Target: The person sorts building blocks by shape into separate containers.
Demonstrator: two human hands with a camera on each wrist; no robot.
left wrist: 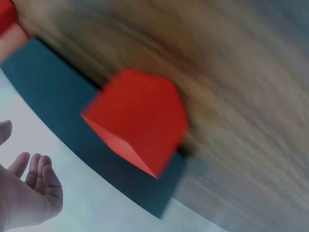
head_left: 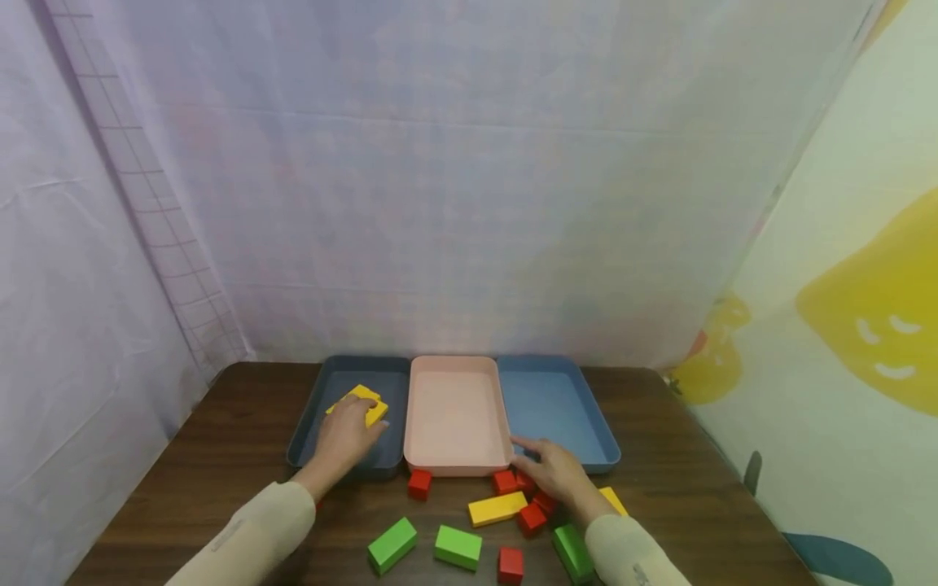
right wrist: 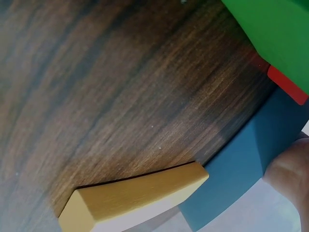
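Observation:
My left hand [head_left: 346, 431] is over the dark blue-grey tray [head_left: 308, 435], its fingers bent at several yellow blocks [head_left: 359, 396] lying there. In the left wrist view, the left hand's fingers [left wrist: 42, 181] curl loosely, and no block shows between them and the thumb. A red block [left wrist: 140, 118] lies outside that tray's near wall. My right hand [head_left: 558, 470] reaches to the near edges of the pink tray [head_left: 458, 470] and the blue tray [head_left: 604, 443], fingers extended and no block visible in it. Several red blocks [head_left: 532, 518] lie beneath and beside it.
In front of the trays, a yellow block [head_left: 497, 509], green blocks [head_left: 392, 545] and a red block [head_left: 510, 565] lie scattered on the dark wooden table [head_left: 168, 488]. Another yellow block [right wrist: 140, 195] rests by the blue tray's near side. A pale curtain [head_left: 469, 203] hangs behind.

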